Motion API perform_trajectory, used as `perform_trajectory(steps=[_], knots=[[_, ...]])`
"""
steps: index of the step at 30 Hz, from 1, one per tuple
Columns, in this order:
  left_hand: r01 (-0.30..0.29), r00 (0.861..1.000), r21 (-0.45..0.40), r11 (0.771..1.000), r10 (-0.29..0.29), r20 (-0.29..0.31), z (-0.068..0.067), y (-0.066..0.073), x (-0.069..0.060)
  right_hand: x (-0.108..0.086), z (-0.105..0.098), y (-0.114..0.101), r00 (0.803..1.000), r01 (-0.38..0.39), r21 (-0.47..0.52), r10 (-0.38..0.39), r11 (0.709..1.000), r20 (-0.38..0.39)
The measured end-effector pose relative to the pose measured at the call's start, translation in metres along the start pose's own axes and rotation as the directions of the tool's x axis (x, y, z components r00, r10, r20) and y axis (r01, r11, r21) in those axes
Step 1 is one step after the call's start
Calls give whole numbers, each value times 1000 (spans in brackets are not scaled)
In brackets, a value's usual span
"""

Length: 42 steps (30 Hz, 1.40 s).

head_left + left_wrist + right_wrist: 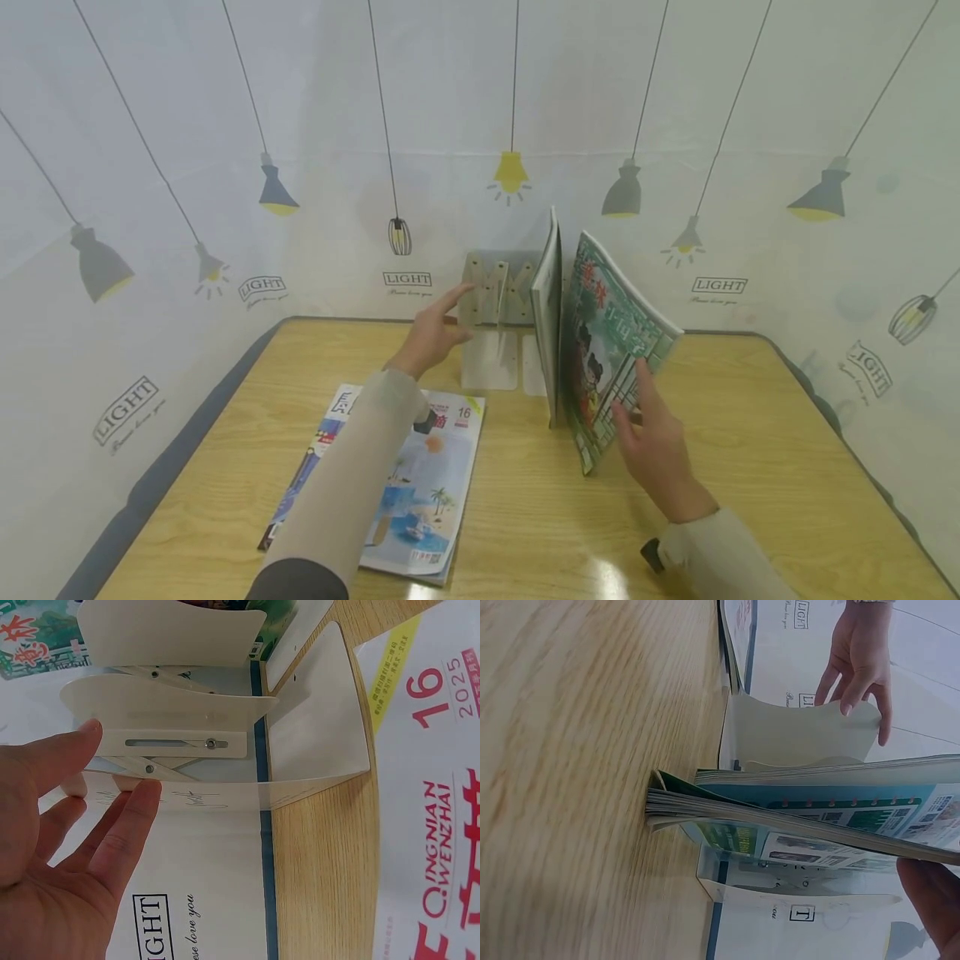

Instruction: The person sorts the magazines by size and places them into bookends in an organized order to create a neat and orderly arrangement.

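A white metal expandable bookend [491,358] stands at the back of the table. My left hand [433,333] pinches the edge of its left end plate [315,712] between thumb and fingers. One thin magazine [547,325] stands upright in the bookend, its edge toward me. To its right is a green-covered magazine [611,333], tilted, its lower corner near the table. My right hand [660,454] touches that cover with extended fingers. In the right wrist view, a fingertip [930,892] rests against its right side; the other fingers are out of frame.
Overlapping magazines lie flat at the left front, one with a beach cover [427,517], another [311,467] partly under my left forearm. A lamp-printed white curtain [330,167] surrounds the wooden table [750,433] at the back and sides.
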State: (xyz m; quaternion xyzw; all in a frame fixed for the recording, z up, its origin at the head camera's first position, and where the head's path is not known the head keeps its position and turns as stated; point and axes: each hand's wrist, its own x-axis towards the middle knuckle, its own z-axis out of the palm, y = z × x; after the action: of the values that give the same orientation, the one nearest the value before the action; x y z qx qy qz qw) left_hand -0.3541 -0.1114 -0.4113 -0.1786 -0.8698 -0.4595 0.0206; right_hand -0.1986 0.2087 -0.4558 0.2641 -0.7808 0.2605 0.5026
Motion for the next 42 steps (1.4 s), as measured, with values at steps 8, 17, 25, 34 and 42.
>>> perform_trajectory(steps=[8,17,25,34,42], knots=[[0,1000,-13,1000,0,7,0,-1,0,5,12,5,1000,-2,27,2,1000,5],[-2,1000,-7,1000,2,15,-1,-2,1,10,25,11,1000,-14,36,13,999,16],[-8,1000,1,1000,8,7,0,-2,1,16,32,14,999,-31,22,30,999,44],[-9,1000,-4,1000,9,2,-1,-1,1,19,38,20,992,-73,-6,73,997,100],[-21,1000,1,1000,21,1,-1,0,1,22,43,21,992,-62,1,62,998,108]])
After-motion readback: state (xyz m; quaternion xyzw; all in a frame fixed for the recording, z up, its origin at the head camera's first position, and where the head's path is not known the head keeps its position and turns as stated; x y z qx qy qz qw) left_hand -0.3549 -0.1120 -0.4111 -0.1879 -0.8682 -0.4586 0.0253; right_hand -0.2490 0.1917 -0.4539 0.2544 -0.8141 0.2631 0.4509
